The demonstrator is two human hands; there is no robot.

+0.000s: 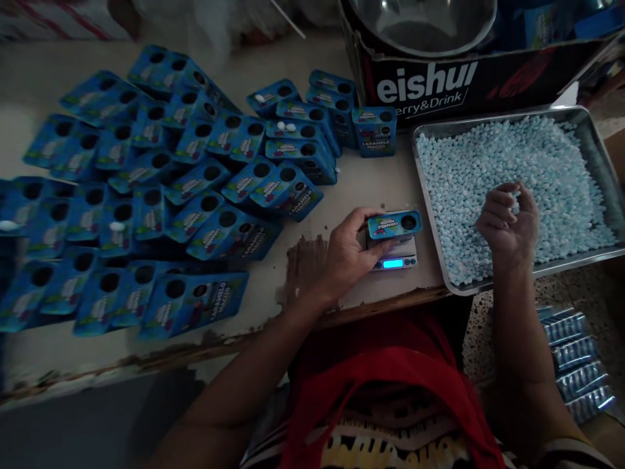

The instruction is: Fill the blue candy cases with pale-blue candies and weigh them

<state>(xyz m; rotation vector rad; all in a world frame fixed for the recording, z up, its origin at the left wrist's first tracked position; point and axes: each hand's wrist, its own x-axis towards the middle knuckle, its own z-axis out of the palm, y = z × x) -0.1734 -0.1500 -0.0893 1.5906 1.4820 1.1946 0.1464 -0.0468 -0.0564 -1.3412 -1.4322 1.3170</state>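
My left hand grips a blue candy box with a round dark hole in its top, on or just above a small digital scale with a lit blue display. Over the metal tray of pale blue and white candies, my right hand is turned palm up with curled fingers and holds some white candies. Many similar blue boxes stand grouped on the table to the left, a few with white candies lying on top.
Behind the tray is a black cardboard box holding a metal bowl. Silvery blue packs are stacked low at the right. The table's worn front edge runs beneath my left forearm.
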